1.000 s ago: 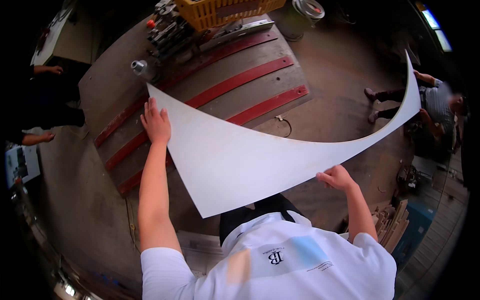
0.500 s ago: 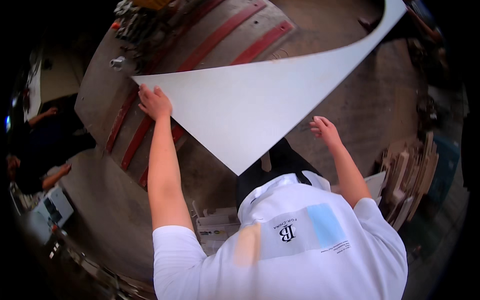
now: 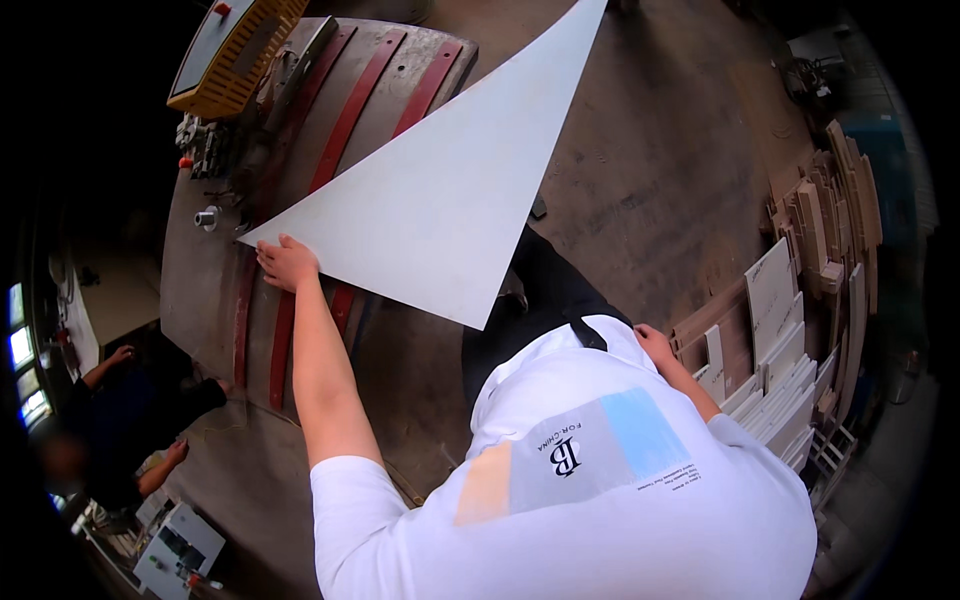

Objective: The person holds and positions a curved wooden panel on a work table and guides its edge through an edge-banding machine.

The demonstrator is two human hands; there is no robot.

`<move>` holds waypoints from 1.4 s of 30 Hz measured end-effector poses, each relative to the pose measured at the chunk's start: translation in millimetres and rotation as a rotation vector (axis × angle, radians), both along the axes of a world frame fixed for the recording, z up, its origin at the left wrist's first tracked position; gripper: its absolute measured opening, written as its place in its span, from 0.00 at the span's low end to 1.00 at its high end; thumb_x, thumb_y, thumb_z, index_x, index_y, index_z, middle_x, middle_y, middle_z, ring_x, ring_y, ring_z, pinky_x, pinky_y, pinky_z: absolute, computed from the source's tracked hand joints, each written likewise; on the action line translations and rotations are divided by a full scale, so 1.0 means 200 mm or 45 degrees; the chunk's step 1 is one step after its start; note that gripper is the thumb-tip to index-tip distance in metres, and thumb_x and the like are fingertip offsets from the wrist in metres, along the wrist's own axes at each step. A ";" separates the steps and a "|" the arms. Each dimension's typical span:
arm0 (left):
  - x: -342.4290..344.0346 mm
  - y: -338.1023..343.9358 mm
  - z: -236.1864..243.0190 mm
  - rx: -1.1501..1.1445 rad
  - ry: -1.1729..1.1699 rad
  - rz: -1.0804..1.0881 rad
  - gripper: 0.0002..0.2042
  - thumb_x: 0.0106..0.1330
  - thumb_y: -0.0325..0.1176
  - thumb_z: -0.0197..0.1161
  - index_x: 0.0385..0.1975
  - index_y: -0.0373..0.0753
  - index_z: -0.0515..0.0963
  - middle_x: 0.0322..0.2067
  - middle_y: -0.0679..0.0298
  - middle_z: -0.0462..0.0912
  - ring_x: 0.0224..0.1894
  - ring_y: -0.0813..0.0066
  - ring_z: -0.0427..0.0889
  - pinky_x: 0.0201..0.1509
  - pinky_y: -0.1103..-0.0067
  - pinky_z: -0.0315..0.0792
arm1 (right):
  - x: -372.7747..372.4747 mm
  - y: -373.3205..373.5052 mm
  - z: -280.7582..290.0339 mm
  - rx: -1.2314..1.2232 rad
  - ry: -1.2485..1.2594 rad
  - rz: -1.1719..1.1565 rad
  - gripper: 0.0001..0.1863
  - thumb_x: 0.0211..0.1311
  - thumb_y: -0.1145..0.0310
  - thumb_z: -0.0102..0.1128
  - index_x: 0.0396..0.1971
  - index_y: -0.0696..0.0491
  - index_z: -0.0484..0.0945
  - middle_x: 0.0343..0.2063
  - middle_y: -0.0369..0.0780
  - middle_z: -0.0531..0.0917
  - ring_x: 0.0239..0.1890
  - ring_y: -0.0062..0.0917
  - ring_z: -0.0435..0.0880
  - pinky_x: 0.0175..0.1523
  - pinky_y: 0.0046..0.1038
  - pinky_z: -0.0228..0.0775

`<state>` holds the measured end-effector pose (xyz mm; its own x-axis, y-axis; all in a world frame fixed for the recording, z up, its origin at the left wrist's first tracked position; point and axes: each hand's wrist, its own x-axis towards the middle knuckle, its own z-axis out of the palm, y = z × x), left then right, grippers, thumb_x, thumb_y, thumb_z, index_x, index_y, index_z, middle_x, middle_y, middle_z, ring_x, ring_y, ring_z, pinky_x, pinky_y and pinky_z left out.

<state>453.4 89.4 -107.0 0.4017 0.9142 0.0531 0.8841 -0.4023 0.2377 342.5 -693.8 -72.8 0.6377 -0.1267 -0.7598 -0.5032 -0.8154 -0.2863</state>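
A large white sheet (image 3: 437,192), with a pointed corner and a curved long edge, lies across the view above a worn platform with red strips (image 3: 349,123). My left hand (image 3: 287,262) rests on the sheet's left edge near that corner, fingers spread. A small silver metal cylinder (image 3: 206,218) stands just beyond the corner. My right hand (image 3: 652,343) hangs by my right hip, off the sheet, its fingers partly hidden. The sheet's far end runs out at the top of the view.
A yellow basket (image 3: 236,57) and dark metal machinery (image 3: 201,147) sit at the platform's upper left. Another person in dark clothes (image 3: 139,416) is at the left, near a pale machine (image 3: 178,550). Stacked boards and offcuts (image 3: 780,313) stand along my right.
My view has swung round. The sheet's long axis now points more upward. My right hand has left the sheet's edge and dropped to my hip. The person at the far end is out of sight.
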 end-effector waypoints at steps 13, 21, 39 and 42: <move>-0.05 -0.05 -0.01 -0.010 -0.115 0.018 0.35 0.84 0.50 0.50 0.83 0.38 0.55 0.83 0.53 0.59 0.86 0.57 0.54 0.86 0.47 0.47 | 0.42 0.25 0.23 0.298 -0.130 0.188 0.14 0.77 0.70 0.64 0.55 0.62 0.85 0.48 0.45 0.91 0.52 0.28 0.89 0.59 0.29 0.78; 0.01 -0.07 -0.01 -0.020 -0.194 0.045 0.35 0.84 0.49 0.51 0.84 0.39 0.55 0.84 0.53 0.58 0.87 0.57 0.53 0.87 0.48 0.45 | 0.98 0.28 0.10 0.222 -0.190 0.374 0.17 0.77 0.68 0.65 0.59 0.59 0.84 0.42 0.41 0.91 0.40 0.22 0.88 0.43 0.25 0.80; 0.13 -0.21 -0.01 0.000 -0.124 0.091 0.34 0.84 0.46 0.51 0.83 0.38 0.54 0.83 0.52 0.59 0.87 0.57 0.52 0.88 0.49 0.43 | 2.04 1.39 0.00 0.763 0.002 -0.479 0.31 0.75 0.42 0.69 0.62 0.53 0.78 0.54 0.38 0.86 0.52 0.29 0.87 0.55 0.37 0.83; 0.28 -0.31 0.01 -0.009 -0.094 0.061 0.35 0.84 0.46 0.51 0.83 0.35 0.53 0.83 0.49 0.58 0.87 0.54 0.51 0.88 0.48 0.43 | 2.23 1.30 0.01 0.714 -0.005 -0.437 0.31 0.75 0.42 0.69 0.60 0.54 0.78 0.51 0.37 0.87 0.50 0.27 0.87 0.52 0.35 0.83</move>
